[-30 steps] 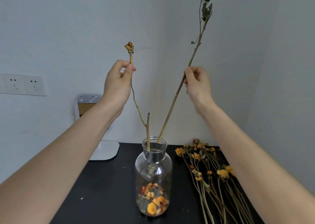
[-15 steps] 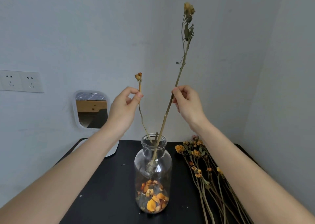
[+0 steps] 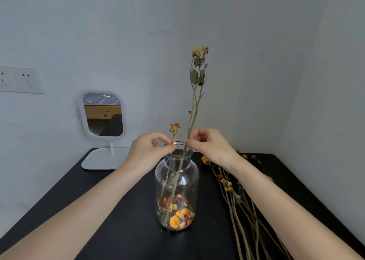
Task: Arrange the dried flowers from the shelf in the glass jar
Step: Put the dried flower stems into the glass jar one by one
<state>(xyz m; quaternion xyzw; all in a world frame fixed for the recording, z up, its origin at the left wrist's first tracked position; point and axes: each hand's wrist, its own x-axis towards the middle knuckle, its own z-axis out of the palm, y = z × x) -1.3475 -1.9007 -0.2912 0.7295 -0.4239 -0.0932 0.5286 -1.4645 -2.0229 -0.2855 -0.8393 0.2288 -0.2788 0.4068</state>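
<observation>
Two bare forearms reach forward from the bottom edge over a black bench (image 3: 122, 230). Between them stands a clear glass jar (image 3: 176, 182) with loose orange petals (image 3: 178, 214) lying at its bottom. Two dried flowers are already in it, their lower ends down among the petals. The left hand (image 3: 150, 151), at the jar's mouth, pinches the short stem (image 3: 173, 139) between thumb and forefinger just under its small orange bloom. The right hand (image 3: 209, 145), just beside it on the other side of the rim, pinches the tall stem (image 3: 194, 109), which rises well above both hands to withered green leaves and a pale yellow bloom. Neither flower has been let go, so this placing looks nearly finished but not quite. To the right of the jar, a loose bundle (image 3: 235, 196) of dried flowers lies flat on the bench, heads away from the viewer; most of the task appears still to be done. Farther back on the left stands a small white mirror (image 3: 102, 114), with a wall socket (image 3: 19, 79) beyond it on a plain pale wall.
</observation>
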